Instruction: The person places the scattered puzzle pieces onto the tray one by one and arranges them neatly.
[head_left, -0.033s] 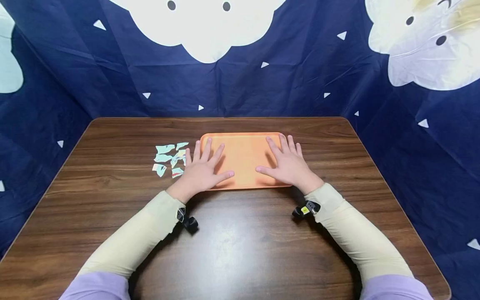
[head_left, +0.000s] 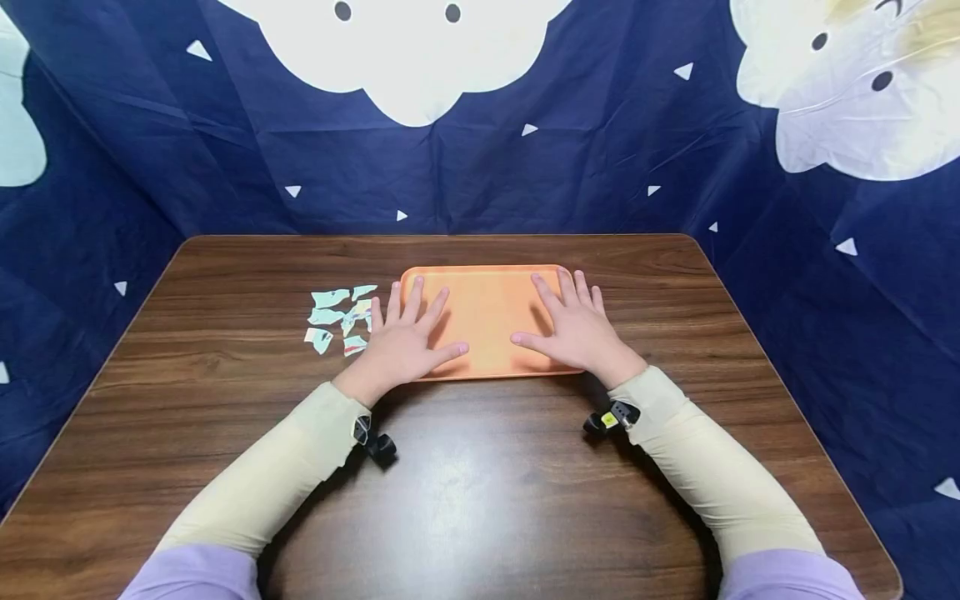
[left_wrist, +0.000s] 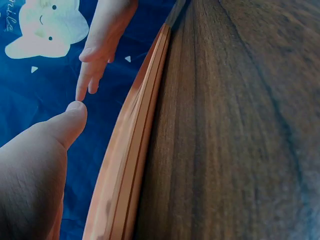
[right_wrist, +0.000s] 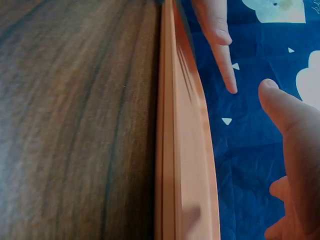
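An orange rectangular tray (head_left: pixel 487 317) lies on the wooden table, its bottom bare where it shows. Over its left end my left hand (head_left: pixel 401 348) is held palm down with fingers spread, gripping nothing. My right hand (head_left: pixel 581 335) is spread the same way over the right end and is likewise bare. Both wrist views show a gap between the hands and the tray's rim (left_wrist: pixel 132 165). Several pale blue, torn-looking flat scraps (head_left: pixel 327 317) with small coloured patches lie left of the tray. My left hand partly hides the ones nearest to it.
The dark brown wooden table (head_left: pixel 465 483) has rounded corners. Behind and beside it hangs a navy cloth (head_left: pixel 450 175) with white cloud faces and small triangles. Each wrist carries a small black strapped device (head_left: pixel 378 446).
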